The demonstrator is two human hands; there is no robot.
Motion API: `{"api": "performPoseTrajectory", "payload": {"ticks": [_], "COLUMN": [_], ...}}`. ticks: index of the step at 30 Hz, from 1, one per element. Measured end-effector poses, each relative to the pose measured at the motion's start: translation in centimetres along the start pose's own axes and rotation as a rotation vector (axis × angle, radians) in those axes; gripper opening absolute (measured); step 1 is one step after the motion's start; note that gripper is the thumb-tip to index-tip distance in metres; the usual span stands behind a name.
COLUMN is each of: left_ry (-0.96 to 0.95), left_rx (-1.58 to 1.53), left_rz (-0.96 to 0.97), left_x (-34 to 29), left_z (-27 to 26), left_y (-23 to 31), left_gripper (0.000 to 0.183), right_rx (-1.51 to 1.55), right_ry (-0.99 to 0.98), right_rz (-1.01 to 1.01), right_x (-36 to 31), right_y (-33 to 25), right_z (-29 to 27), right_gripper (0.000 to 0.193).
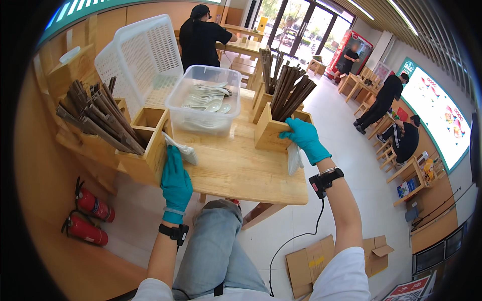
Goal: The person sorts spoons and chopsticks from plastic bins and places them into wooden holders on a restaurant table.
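Observation:
My left hand (175,181), in a teal glove, lies with stretched fingers along the side of a wooden chopstick holder (145,163) at the table's left. Dark brown chopsticks (95,115) fill part of that holder; two compartments look empty. White folded paper, perhaps napkins (187,153), sticks out beside my fingertips. At the right, my gloved right hand (306,140) is closed over the near edge of another wooden holder (268,131), its thumb toward the left. Dark chopsticks (293,90) stand in it, and a similar white bundle (294,159) hangs below my hand.
A clear plastic bin (173,95) of white spoons (208,98) stands on the wooden table (236,175), beside white perforated baskets (148,55). Fire extinguishers (88,228) are at lower left; flattened cardboard (311,263) lies lower right. Several people are farther off.

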State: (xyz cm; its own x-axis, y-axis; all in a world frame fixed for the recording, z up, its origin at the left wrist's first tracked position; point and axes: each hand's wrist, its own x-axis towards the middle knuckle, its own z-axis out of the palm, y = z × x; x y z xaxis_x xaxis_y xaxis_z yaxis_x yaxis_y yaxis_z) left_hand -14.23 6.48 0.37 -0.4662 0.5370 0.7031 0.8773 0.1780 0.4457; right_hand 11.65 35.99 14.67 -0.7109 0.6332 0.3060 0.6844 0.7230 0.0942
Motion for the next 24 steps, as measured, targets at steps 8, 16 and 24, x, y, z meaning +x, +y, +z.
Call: {"api": "performPoseTrajectory", "payload": {"ticks": [8,16,24], "left_ry": [-0.039,-0.104,-0.22], "left_rx": [0.018,-0.162,-0.247], "left_rz": [0.026,0.113,0.368], "left_x": [0.1,-0.7,11.5], "left_z": [0.3,-4.1,1.6], "left_y": [-0.3,8.6,20.4], "left_gripper": [0.071,0.066,0.074], "right_rx": [0.052,0.138,0.232], "right_ry": [-0.096,-0.096,-0.134], "right_rz": [-0.042,-0.051,-0.124], "right_x": [-3.6,-7.3,-7.6], "right_y": [0.8,-0.4,2.3], "right_z": [-1.8,-4.0,-3.3], "right_gripper": [0.044,0.034,0.031]}}
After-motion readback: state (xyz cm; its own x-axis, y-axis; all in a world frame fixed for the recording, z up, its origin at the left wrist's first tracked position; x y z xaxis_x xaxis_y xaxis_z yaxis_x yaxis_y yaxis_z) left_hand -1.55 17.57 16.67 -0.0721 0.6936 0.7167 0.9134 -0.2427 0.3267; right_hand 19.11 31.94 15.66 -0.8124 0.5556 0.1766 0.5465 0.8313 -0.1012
